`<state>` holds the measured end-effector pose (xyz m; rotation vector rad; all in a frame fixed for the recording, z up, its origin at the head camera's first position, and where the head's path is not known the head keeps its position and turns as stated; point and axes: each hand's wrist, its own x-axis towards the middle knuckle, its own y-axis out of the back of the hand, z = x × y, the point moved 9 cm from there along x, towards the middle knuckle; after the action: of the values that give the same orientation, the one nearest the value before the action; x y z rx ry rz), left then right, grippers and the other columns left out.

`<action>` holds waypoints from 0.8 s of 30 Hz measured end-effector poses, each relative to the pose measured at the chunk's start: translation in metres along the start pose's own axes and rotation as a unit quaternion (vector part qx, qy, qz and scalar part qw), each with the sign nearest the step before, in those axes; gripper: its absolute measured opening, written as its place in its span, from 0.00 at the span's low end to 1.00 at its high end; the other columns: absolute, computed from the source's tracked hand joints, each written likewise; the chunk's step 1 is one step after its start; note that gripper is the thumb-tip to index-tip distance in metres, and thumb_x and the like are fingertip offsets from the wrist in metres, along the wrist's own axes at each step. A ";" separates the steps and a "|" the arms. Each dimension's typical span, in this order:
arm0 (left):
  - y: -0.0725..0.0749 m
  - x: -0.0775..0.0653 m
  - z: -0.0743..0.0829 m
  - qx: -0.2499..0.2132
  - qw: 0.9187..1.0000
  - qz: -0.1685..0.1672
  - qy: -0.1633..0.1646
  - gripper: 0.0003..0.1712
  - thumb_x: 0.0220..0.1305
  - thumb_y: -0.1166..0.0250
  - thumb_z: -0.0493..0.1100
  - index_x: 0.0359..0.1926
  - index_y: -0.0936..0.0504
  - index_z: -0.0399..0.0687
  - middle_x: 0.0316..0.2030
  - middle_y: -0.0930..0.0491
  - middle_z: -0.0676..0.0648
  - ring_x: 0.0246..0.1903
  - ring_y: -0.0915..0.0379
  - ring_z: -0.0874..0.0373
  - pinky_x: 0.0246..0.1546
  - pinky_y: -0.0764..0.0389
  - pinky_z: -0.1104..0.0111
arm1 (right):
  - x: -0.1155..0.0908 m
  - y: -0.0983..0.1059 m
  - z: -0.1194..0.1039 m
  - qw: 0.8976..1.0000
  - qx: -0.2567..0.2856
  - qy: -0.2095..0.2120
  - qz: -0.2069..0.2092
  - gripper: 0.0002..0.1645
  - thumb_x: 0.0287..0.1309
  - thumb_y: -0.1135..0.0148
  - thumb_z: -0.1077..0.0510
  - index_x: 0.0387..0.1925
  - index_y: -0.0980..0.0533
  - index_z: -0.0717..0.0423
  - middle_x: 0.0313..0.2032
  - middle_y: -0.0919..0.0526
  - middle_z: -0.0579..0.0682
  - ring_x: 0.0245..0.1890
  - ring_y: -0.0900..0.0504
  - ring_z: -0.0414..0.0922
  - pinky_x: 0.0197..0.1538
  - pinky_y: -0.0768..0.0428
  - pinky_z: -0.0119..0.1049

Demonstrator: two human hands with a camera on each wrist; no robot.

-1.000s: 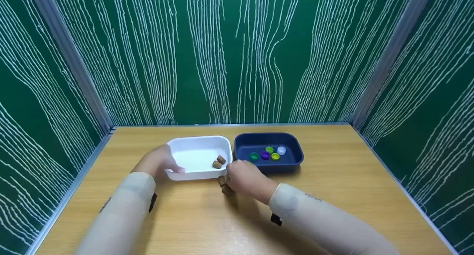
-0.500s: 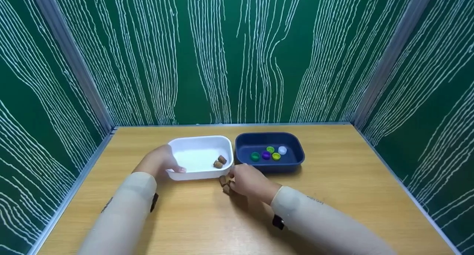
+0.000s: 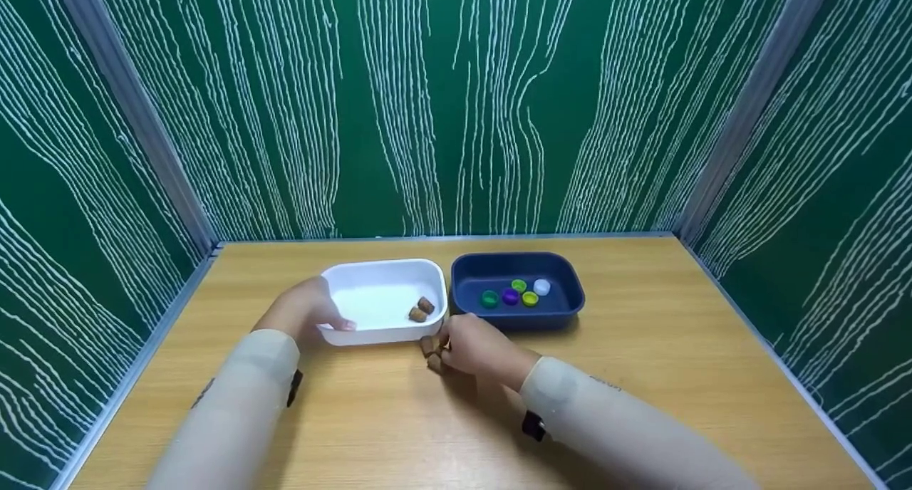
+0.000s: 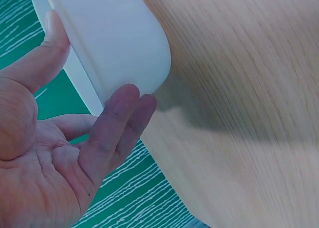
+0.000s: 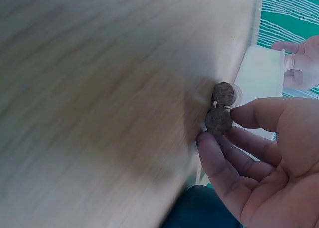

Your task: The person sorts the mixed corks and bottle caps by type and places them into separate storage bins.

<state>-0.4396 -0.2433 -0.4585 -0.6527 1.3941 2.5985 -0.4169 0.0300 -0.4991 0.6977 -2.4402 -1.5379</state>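
Observation:
My left hand (image 3: 308, 308) holds the left end of a white plastic tub (image 3: 377, 337). In the left wrist view its thumb lies over the tub's rim and its fingertips touch the outer wall. Two brown corks (image 3: 422, 309) lie inside the tub at its right end. My right hand (image 3: 481, 344) is on the table just before the tub's front right corner. Between its thumb and fingers it pinches a cork (image 5: 218, 120), as the right wrist view shows. Another cork (image 5: 225, 94) lies right beside that one, close to the tub.
A dark blue tub (image 3: 519, 323) stands to the right of the white one. In it lie several small round caps (image 3: 510, 296), green, purple, yellow and white. Green walls with white wavy lines enclose the wooden table (image 3: 385, 426) at the back and sides.
My right hand's fingers have shifted slightly at the corks on the table, showing more of the fingertips. The left hand keeps its hold on the white tub.

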 end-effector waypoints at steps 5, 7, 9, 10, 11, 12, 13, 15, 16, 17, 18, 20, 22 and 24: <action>0.001 -0.001 -0.001 -0.006 1.000 0.004 0.003 0.61 0.61 0.11 0.51 0.83 0.35 0.32 0.78 0.28 0.30 0.73 0.30 0.35 0.86 0.36 0.36 | -0.001 0.006 -0.001 1.000 0.009 -0.016 -0.008 0.04 0.69 0.25 0.63 0.36 0.10 0.52 0.28 0.14 0.45 0.29 0.18 0.44 0.34 0.20 0.34; 0.001 -0.002 0.000 -0.012 1.000 0.006 0.005 0.60 0.60 0.11 0.50 0.83 0.35 0.32 0.78 0.28 0.30 0.73 0.30 0.34 0.86 0.36 0.36 | -0.002 0.012 -0.005 1.000 0.003 -0.008 -0.005 0.03 0.69 0.24 0.63 0.39 0.08 0.53 0.31 0.11 0.45 0.32 0.16 0.44 0.38 0.15 0.37; 0.002 -0.004 0.000 -0.017 1.000 0.007 0.006 0.60 0.60 0.11 0.50 0.82 0.34 0.32 0.78 0.28 0.30 0.73 0.30 0.34 0.86 0.36 0.36 | -0.004 0.019 -0.009 1.000 -0.007 0.002 -0.002 0.04 0.69 0.24 0.63 0.41 0.07 0.53 0.34 0.08 0.44 0.34 0.15 0.44 0.43 0.12 0.39; 0.002 -0.005 0.001 -0.020 1.000 0.007 0.005 0.60 0.60 0.11 0.50 0.82 0.34 0.32 0.77 0.27 0.30 0.72 0.30 0.35 0.86 0.35 0.36 | -0.005 0.022 -0.010 1.000 -0.007 0.001 -0.004 0.04 0.69 0.24 0.62 0.43 0.07 0.53 0.36 0.07 0.44 0.35 0.15 0.44 0.45 0.10 0.39; 0.002 -0.006 0.001 -0.022 1.000 0.007 0.005 0.59 0.59 0.11 0.49 0.82 0.34 0.31 0.77 0.27 0.30 0.72 0.30 0.35 0.86 0.35 0.36 | -0.005 0.025 -0.012 1.000 -0.009 0.001 -0.005 0.05 0.69 0.24 0.62 0.44 0.07 0.53 0.37 0.07 0.45 0.35 0.15 0.44 0.45 0.09 0.40; 0.002 -0.006 0.002 -0.024 1.000 0.007 0.004 0.59 0.59 0.11 0.49 0.81 0.33 0.31 0.76 0.27 0.30 0.72 0.30 0.35 0.86 0.35 0.36 | -0.005 0.028 -0.013 1.000 -0.012 0.003 -0.005 0.06 0.70 0.24 0.62 0.45 0.07 0.53 0.37 0.06 0.45 0.35 0.14 0.44 0.46 0.09 0.41; 0.002 -0.007 0.002 -0.023 1.000 0.007 0.003 0.59 0.60 0.11 0.49 0.82 0.33 0.31 0.77 0.27 0.30 0.72 0.30 0.35 0.86 0.35 0.36 | -0.006 0.031 -0.014 1.000 -0.010 -0.001 -0.009 0.06 0.70 0.24 0.61 0.46 0.07 0.53 0.38 0.06 0.46 0.36 0.14 0.44 0.46 0.09 0.40; 0.002 -0.008 0.002 -0.021 1.000 0.005 0.002 0.59 0.61 0.11 0.49 0.82 0.34 0.31 0.77 0.28 0.30 0.72 0.30 0.35 0.86 0.35 0.36 | -0.005 0.036 -0.017 1.000 -0.011 -0.001 -0.012 0.07 0.71 0.25 0.61 0.48 0.07 0.53 0.39 0.06 0.47 0.35 0.14 0.44 0.44 0.09 0.39; 0.002 -0.008 0.002 -0.020 1.000 0.005 0.001 0.59 0.61 0.12 0.49 0.82 0.34 0.31 0.77 0.28 0.30 0.72 0.30 0.35 0.86 0.35 0.36 | -0.005 0.040 -0.019 1.000 -0.010 0.000 -0.011 0.07 0.72 0.25 0.60 0.48 0.07 0.52 0.40 0.06 0.47 0.35 0.13 0.44 0.43 0.09 0.39; 0.002 -0.008 0.002 -0.018 1.000 0.004 0.001 0.59 0.61 0.12 0.50 0.82 0.34 0.31 0.77 0.28 0.30 0.72 0.30 0.35 0.86 0.35 0.36 | -0.004 0.043 -0.022 1.000 -0.014 0.004 -0.007 0.07 0.72 0.25 0.60 0.48 0.07 0.52 0.40 0.06 0.47 0.35 0.13 0.44 0.43 0.09 0.38; 0.003 -0.009 0.002 -0.017 1.000 0.003 0.000 0.59 0.61 0.12 0.50 0.82 0.34 0.31 0.77 0.28 0.29 0.72 0.30 0.35 0.86 0.35 0.36 | -0.003 0.047 -0.024 1.000 -0.016 0.007 -0.003 0.07 0.72 0.25 0.60 0.47 0.06 0.51 0.40 0.06 0.47 0.35 0.13 0.43 0.42 0.09 0.37; 0.003 -0.009 0.002 -0.015 1.000 0.002 0.000 0.59 0.61 0.12 0.50 0.82 0.34 0.31 0.77 0.28 0.30 0.72 0.30 0.35 0.86 0.35 0.36 | -0.001 0.053 -0.028 1.000 -0.010 0.005 0.002 0.06 0.73 0.26 0.59 0.47 0.07 0.51 0.40 0.07 0.47 0.36 0.13 0.43 0.42 0.09 0.37; 0.003 -0.009 0.002 -0.014 1.000 0.000 0.001 0.59 0.61 0.12 0.50 0.82 0.34 0.31 0.78 0.28 0.30 0.73 0.30 0.35 0.86 0.35 0.36 | 0.001 0.059 -0.030 1.000 0.002 -0.002 0.006 0.06 0.74 0.26 0.58 0.47 0.07 0.51 0.40 0.07 0.47 0.37 0.12 0.44 0.43 0.08 0.38; 0.003 -0.009 0.002 -0.014 1.000 0.000 0.002 0.60 0.61 0.12 0.51 0.82 0.35 0.32 0.78 0.29 0.30 0.73 0.31 0.34 0.86 0.36 0.36 | 0.005 0.063 -0.033 1.000 0.012 -0.005 0.011 0.07 0.75 0.26 0.57 0.48 0.07 0.52 0.42 0.07 0.48 0.39 0.11 0.45 0.47 0.07 0.39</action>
<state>-0.4330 -0.2419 -0.4516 -0.6623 1.3608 2.6219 -0.4270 0.0238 -0.4284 0.6646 -2.4693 -1.5110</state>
